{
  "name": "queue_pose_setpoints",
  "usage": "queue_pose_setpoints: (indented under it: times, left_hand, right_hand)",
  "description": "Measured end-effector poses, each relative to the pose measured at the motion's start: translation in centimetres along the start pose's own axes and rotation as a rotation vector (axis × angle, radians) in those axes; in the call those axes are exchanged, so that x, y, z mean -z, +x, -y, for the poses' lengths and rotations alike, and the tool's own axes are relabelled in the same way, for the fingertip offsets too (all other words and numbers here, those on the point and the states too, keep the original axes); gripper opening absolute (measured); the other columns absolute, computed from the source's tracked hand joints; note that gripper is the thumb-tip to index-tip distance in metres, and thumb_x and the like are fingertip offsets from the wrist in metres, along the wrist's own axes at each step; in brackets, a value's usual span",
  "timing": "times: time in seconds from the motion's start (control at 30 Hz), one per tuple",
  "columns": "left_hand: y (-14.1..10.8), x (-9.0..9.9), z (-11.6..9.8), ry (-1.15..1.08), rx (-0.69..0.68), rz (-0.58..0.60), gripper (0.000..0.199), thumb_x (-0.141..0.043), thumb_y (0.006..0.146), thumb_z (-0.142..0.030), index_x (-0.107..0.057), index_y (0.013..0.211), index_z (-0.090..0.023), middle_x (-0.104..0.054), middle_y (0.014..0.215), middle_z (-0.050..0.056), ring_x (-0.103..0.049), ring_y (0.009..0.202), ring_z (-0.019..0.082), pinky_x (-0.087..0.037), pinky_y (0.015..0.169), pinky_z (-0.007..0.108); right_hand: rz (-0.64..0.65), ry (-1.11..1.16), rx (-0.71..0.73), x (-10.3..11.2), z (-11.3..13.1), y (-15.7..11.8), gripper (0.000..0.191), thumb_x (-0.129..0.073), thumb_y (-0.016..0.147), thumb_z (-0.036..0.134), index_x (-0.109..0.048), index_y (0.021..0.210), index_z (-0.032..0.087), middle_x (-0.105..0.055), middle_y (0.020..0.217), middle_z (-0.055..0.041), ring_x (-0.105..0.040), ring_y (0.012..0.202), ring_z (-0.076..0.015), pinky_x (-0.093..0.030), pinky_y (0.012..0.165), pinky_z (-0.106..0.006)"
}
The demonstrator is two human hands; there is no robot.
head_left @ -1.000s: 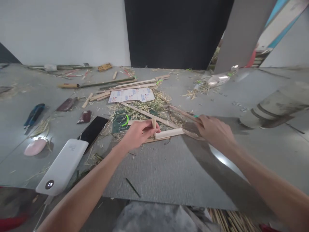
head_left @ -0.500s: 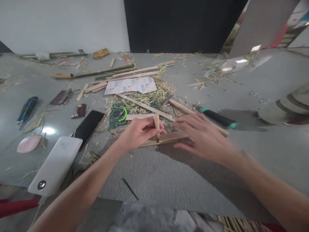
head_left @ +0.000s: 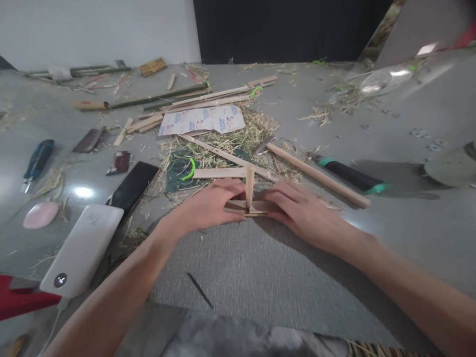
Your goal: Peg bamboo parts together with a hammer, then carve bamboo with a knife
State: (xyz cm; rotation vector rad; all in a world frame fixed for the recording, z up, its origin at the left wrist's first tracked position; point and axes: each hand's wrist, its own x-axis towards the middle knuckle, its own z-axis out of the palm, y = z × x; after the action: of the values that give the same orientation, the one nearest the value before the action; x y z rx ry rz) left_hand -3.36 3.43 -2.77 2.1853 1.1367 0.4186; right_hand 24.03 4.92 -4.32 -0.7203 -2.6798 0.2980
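A flat bamboo strip point(head_left: 256, 207) lies crosswise near the middle of the table, and a short bamboo piece point(head_left: 250, 187) stands upright on it. My left hand point(head_left: 219, 201) grips the strip to the left of the upright piece, thumb along the near edge. To the right, my right hand point(head_left: 297, 208) has its fingers wrapped over the same strip. Neither hand appears to hold the upright piece. Just behind is another flat bamboo slat point(head_left: 219, 172), beside a bright green curved strip point(head_left: 189, 170).
A hammer point(head_left: 316, 174) and a black-and-green handled tool point(head_left: 349, 176) lie right of centre. Bamboo shavings point(head_left: 256, 129) and printed paper point(head_left: 203, 120) lie behind. On the left are a phone point(head_left: 136, 188), a white power bank point(head_left: 84, 250) and a blue-handled tool point(head_left: 39, 159).
My left hand has let go of the upright piece and moved down onto the flat strip. My right hand has closed on the strip's right part. The view has shifted slightly.
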Motion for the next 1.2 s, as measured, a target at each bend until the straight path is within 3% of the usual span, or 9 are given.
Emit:
queue_pose_setpoints:
  times: [0.23, 0.53, 0.8, 1.2]
  left_hand:
    - [0.2, -0.13, -0.13, -0.053, 0.008, 0.02, 0.024, -0.079, 0.092, -0.027, -0.074, 0.115, -0.025, -0.071, 0.133, 0.005, -0.066, 0.121, 0.029, -0.051, 0.099, 0.037]
    - [0.26, -0.12, -0.28, -0.035, 0.018, 0.025, 0.033, -0.079, 0.091, -0.023, -0.071, 0.123, -0.024, -0.071, 0.135, 0.006, -0.066, 0.123, 0.029, -0.05, 0.1, 0.039]
    - [0.3, 0.27, -0.7, -0.066, 0.116, 0.084, 0.032, -0.077, 0.092, -0.03, -0.07, 0.123, -0.022, -0.071, 0.133, 0.008, -0.068, 0.116, 0.029, -0.053, 0.098, 0.04]
    - [0.32, 0.09, -0.6, -0.024, 0.091, 0.063, 0.032, -0.077, 0.091, -0.029, -0.069, 0.122, -0.022, -0.072, 0.13, 0.009, -0.069, 0.113, 0.029, -0.053, 0.094, 0.04]
  right_hand:
    - [0.015, -0.049, 0.005, 0.05, 0.14, -0.2, 0.024, -0.044, 0.113, 0.032, -0.061, 0.118, 0.016, -0.063, 0.122, -0.0104, -0.057, 0.113, -0.0256, -0.052, 0.094, -0.043]
    - [-0.003, -0.07, 0.024, 0.18, 0.25, -0.05, 0.023, -0.046, 0.112, 0.028, -0.063, 0.12, 0.014, -0.065, 0.123, -0.0098, -0.06, 0.112, -0.0254, -0.053, 0.094, -0.042]
    - [0.018, -0.107, 0.022, 0.16, 0.26, -0.1, 0.027, -0.045, 0.113, 0.029, -0.065, 0.121, 0.013, -0.065, 0.126, -0.0092, -0.061, 0.116, -0.027, -0.055, 0.098, -0.047]
    - [0.015, -0.112, 0.013, 0.23, 0.46, -0.08, 0.027, -0.046, 0.112, 0.028, -0.064, 0.126, 0.013, -0.065, 0.127, -0.0092, -0.061, 0.118, -0.0269, -0.055, 0.101, -0.048]
